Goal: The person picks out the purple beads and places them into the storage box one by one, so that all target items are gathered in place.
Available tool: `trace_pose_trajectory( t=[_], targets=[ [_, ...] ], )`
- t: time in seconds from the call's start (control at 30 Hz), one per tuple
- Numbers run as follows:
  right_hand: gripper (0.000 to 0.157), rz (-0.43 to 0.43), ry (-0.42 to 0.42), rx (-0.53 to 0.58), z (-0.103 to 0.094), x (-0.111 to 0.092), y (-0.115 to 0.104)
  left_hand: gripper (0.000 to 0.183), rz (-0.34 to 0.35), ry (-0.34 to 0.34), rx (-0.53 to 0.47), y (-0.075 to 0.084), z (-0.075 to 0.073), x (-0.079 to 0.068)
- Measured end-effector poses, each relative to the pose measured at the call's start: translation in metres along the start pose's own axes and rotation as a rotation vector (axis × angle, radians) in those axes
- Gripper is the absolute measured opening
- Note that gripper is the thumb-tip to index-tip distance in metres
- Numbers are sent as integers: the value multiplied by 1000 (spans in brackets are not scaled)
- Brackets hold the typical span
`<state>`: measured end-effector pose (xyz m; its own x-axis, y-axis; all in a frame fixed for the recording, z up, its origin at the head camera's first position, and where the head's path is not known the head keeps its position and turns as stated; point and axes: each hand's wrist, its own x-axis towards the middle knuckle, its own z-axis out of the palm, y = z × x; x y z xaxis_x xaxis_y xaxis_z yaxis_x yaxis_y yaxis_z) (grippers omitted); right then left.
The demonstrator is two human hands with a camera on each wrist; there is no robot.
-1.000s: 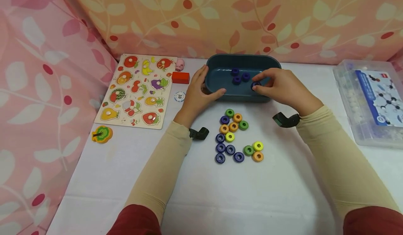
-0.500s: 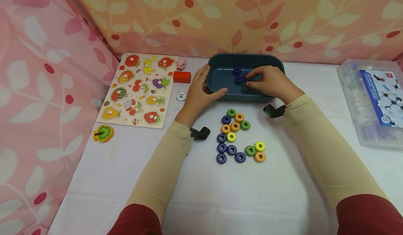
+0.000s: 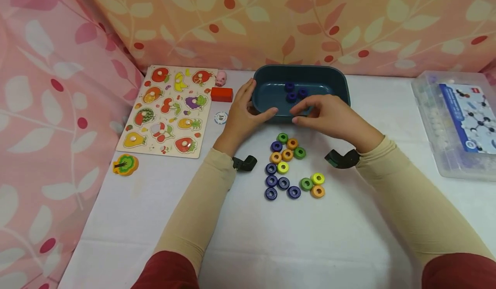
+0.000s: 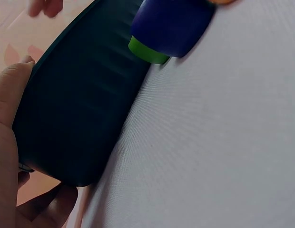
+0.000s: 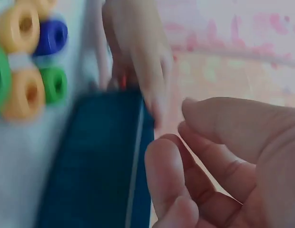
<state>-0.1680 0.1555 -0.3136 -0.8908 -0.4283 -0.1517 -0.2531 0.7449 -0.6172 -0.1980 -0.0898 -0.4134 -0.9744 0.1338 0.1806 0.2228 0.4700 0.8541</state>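
A dark teal plastic tub (image 3: 325, 76) stands at the back of the table. My left hand (image 3: 242, 119) holds its left end, the thumb over the front rim and the fingers along the outer side; in the left wrist view the thumb (image 4: 14, 85) lies on the rim. Three dark blue beads (image 3: 291, 97) show inside; my right hand may hide more. That right hand (image 3: 331, 114) is over the tub's front rim, fingers bent loosely, with a gap between thumb and forefinger. Nothing shows between the fingers (image 5: 166, 166) in the right wrist view.
Several blue, green, orange and yellow beads (image 3: 283, 167) lie in front of the tub. On the left are a fruit peg puzzle (image 3: 176, 125), a red block (image 3: 222, 94), a number chip (image 3: 221, 117), a pink pig (image 3: 221, 78) and a tree piece (image 3: 125, 165). A clear case (image 3: 438, 142) lies right.
My right hand brought a blue bead leftward inside the tub to the others, then came forward over the front rim with its fingers apart. The left hand has stayed on the tub.
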Motion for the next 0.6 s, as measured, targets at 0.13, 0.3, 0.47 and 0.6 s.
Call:
trace_pose_trajectory(
  t=[0.13, 0.3, 0.47, 0.6],
  targets=[
    [26, -87, -82, -43, 22, -9, -9, 102, 4, 6, -2, -1, -1, 0],
    [27, -142, -122, -90, 48, -9, -12, 101, -2, 8, 11, 0, -1, 0],
    [25, -143, -131, -141, 59, -4, -14, 101, -2, 10, 37, 0, 0, 0],
    [26, -131, -154, -174, 64, 1, -16, 101, 0, 6, 40, 0, -1, 0]
  ],
)
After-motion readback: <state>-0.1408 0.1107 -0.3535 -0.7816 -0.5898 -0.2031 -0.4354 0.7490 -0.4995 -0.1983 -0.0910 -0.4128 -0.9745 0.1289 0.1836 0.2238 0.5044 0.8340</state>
